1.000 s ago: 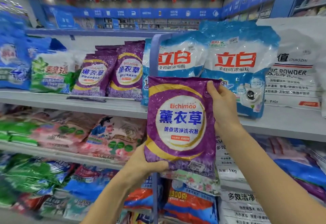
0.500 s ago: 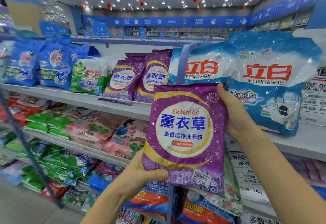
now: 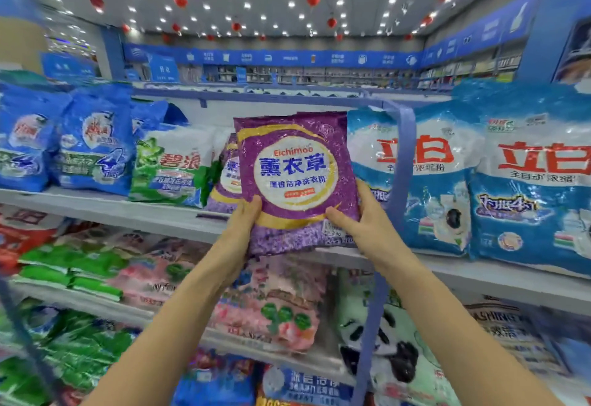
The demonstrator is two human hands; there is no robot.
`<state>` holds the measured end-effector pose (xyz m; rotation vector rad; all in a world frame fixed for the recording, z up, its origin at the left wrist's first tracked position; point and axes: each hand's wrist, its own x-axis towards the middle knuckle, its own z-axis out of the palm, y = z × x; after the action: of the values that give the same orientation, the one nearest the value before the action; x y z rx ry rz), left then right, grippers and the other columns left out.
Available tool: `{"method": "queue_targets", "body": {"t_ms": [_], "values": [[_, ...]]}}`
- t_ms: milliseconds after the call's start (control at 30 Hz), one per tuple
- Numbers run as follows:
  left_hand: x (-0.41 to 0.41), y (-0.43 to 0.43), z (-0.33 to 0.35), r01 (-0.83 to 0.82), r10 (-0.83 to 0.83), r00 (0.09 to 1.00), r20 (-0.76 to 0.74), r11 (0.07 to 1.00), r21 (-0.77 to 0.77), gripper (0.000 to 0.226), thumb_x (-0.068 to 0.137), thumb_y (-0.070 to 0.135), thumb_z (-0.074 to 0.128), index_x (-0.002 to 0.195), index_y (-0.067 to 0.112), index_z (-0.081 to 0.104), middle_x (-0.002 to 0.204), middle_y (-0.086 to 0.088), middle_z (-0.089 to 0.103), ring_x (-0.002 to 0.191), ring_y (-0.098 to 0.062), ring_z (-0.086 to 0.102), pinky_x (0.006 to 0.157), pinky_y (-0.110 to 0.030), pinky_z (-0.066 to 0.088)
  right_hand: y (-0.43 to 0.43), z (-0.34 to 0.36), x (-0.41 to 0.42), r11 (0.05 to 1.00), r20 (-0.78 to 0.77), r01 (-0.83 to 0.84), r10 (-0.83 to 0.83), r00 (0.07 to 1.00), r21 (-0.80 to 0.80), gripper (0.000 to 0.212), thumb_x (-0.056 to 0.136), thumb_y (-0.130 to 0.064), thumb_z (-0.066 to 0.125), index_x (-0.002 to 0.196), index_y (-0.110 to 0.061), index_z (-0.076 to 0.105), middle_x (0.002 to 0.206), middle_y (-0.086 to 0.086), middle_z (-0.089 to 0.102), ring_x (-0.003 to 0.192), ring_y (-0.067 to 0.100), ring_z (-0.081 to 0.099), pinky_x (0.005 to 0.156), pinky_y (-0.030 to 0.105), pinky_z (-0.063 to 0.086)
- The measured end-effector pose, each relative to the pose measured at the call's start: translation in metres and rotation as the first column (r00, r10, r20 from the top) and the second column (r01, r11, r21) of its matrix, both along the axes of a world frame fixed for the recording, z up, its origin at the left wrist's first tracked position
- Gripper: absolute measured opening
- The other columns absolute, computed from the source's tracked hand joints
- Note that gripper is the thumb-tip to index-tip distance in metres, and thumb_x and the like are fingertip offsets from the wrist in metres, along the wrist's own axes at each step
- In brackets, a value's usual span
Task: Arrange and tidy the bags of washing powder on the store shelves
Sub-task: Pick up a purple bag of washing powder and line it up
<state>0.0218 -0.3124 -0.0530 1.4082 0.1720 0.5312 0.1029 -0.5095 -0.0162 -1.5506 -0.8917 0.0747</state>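
Note:
A purple bag of washing powder (image 3: 295, 178) stands upright at the front of the top shelf (image 3: 137, 210), held between both hands. My left hand (image 3: 244, 223) grips its lower left edge and my right hand (image 3: 358, 223) grips its lower right corner. Behind it, partly hidden, stand other purple bags (image 3: 225, 181) of the same kind. A green and white bag (image 3: 174, 169) is to their left, and blue and white bags (image 3: 435, 181) are to the right.
A blue upright post (image 3: 398, 175) of the shelving rises just right of the purple bag. Blue bags (image 3: 92, 143) fill the far left of the top shelf. Lower shelves hold pink, green, red and panda-print bags (image 3: 271, 306).
Both hands have lifted the purple bag up and left onto the top shelf, in front of the other purple bags. My right hand has slid from its upper right edge down to the lower right corner.

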Motion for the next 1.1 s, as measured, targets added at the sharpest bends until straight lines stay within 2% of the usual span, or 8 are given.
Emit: {"method": "queue_targets", "body": {"t_ms": [67,133,233,367,500,733,933,1100], "values": [[0.025,0.024,0.017,0.022,-0.03,0.998,0.057,0.991,0.134,0.052,0.089,0.044,0.055,0.138,0.035,0.041,0.132,0.012,0.058,0.12,-0.01,0.056,0.102,-0.034,0.045,0.02,0.007,0.013,0.996,0.024,0.088,-0.088,0.996,0.031,0.061,0.087,-0.012,0.065,0.137,-0.026,0.034,0.129,-0.007,0.054,0.115,0.005,0.055,0.098,0.027,0.046],[0.047,0.039,0.033,0.065,-0.086,0.992,0.087,0.972,0.224,0.031,0.096,0.028,0.05,0.121,0.046,0.046,0.109,0.02,0.069,0.102,-0.003,0.065,0.084,-0.02,0.053,0.036,0.014,0.025,0.982,0.035,0.178,-0.18,0.983,0.069,0.061,0.085,-0.005,0.067,0.133,-0.026,0.035,0.122,-0.01,0.055,0.108,0.002,0.058,0.093,0.027,0.051],[0.071,0.049,0.045,0.087,-0.108,0.991,0.076,0.965,0.248,0.039,0.099,0.018,0.048,0.133,0.036,0.042,0.102,0.016,0.072,0.094,-0.007,0.069,0.084,-0.026,0.054,0.051,0.014,0.04,0.944,0.073,0.328,-0.329,0.941,0.036,0.067,0.083,-0.006,0.069,0.135,-0.027,0.031,0.11,-0.022,0.051,0.093,-0.014,0.055,0.079,0.008,0.05],[0.09,0.055,0.038,0.113,-0.117,0.993,0.007,0.975,0.191,0.046,0.092,-0.005,0.045,0.125,0.026,0.047,0.097,0.011,0.073,0.087,-0.012,0.071,0.065,-0.024,0.057,0.06,-0.002,0.049,0.913,0.092,0.383,-0.373,0.923,-0.139,0.09,0.086,-0.005,0.064,0.149,-0.021,0.002,0.127,-0.012,0.04,0.114,0.005,0.043,0.094,0.02,0.037],[0.104,0.054,0.024,0.08,-0.075,0.99,-0.122,0.996,0.044,0.035,0.093,-0.001,0.044,0.123,0.016,0.043,0.123,-0.014,0.059,0.106,-0.032,0.061,0.09,-0.048,0.052,0.071,-0.016,0.05,0.879,0.07,0.442,-0.437,0.897,-0.176,0.094,0.088,-0.003,0.059,0.149,-0.025,-0.008,0.131,-0.011,0.035,0.117,0.005,0.038,0.093,0.02,0.036],[0.113,0.038,0.02,0.08,-0.074,0.992,-0.097,0.995,0.057,0.067,0.1,0.021,0.044,0.153,0.027,0.004,0.157,0.002,0.022,0.139,-0.022,0.032,0.106,-0.035,0.035,0.087,-0.025,0.041,0.767,0.253,0.621,-0.576,0.777,-0.16,0.065,0.095,-0.007,0.048,0.15,-0.016,0.014,0.154,0.002,0.021,0.139,0.01,0.021,0.113,0.023,0.018],[0.101,0.038,0.018,0.039,-0.047,0.997,0.062,0.992,0.124,0.066,0.099,0.017,0.047,0.151,0.033,0.009,0.157,0.004,0.021,0.141,-0.016,0.026,0.115,-0.042,0.028,0.087,-0.028,0.02,0.572,0.475,0.797,-0.656,0.587,-0.194,0.055,0.095,-0.008,0.046,0.146,-0.016,0.027,0.155,0.009,0.017,0.14,0.024,0.026,0.107,0.036,0.034],[0.079,0.042,0.027,-0.068,-0.004,0.974,0.227,0.949,0.308,0.065,0.098,0.017,0.049,0.149,0.034,0.013,0.157,0.009,0.018,0.141,-0.004,0.019,0.117,-0.034,0.022,0.062,-0.023,-0.015,0.606,0.554,0.794,-0.645,0.526,-0.05,0.044,0.092,-0.001,0.052,0.134,-0.01,0.045,0.148,0.008,0.03,0.137,0.019,0.029,0.106,0.017,0.025]]}}
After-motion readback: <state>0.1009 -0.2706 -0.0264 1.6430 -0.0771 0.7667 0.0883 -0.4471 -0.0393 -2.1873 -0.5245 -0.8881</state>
